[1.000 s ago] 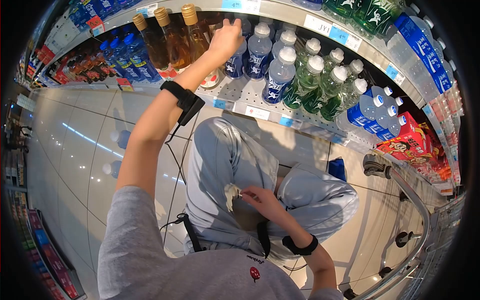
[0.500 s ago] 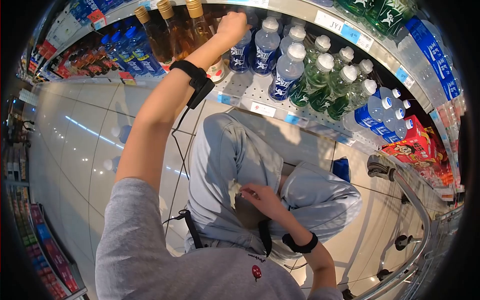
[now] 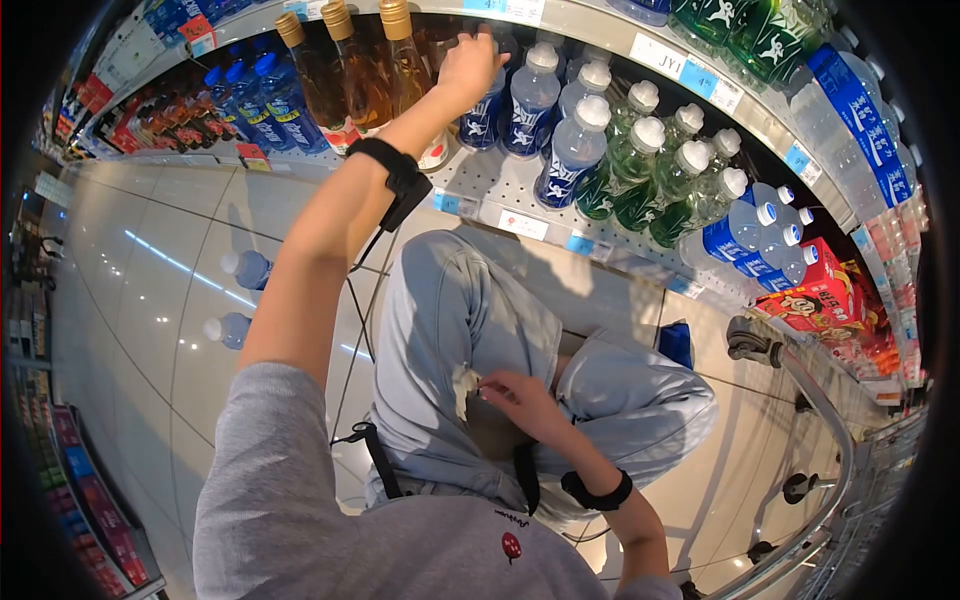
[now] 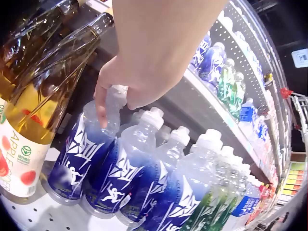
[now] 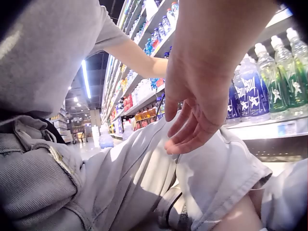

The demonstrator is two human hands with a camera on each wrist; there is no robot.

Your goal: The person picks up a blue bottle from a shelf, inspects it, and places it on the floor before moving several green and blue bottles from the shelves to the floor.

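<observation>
Little changed from half a second ago: still at the blue-labelled bottle (image 4: 79,159) with left hand (image 3: 470,70), fingers and thumb round cap and neck; looks like a hold taken from above, no clear lift. Can't tell how firm. Bottle upright on the shelf (image 3: 465,180), a bit back from front edge, between the apple cider bottle (image 4: 29,149) and another blue-labelled one. Left arm stretched out and forward, wrist over bottle top. Right arm bent, right hand (image 3: 525,400) over lap, near jeans (image 3: 430,300), fingers loosely curled, holding nothing.
</observation>
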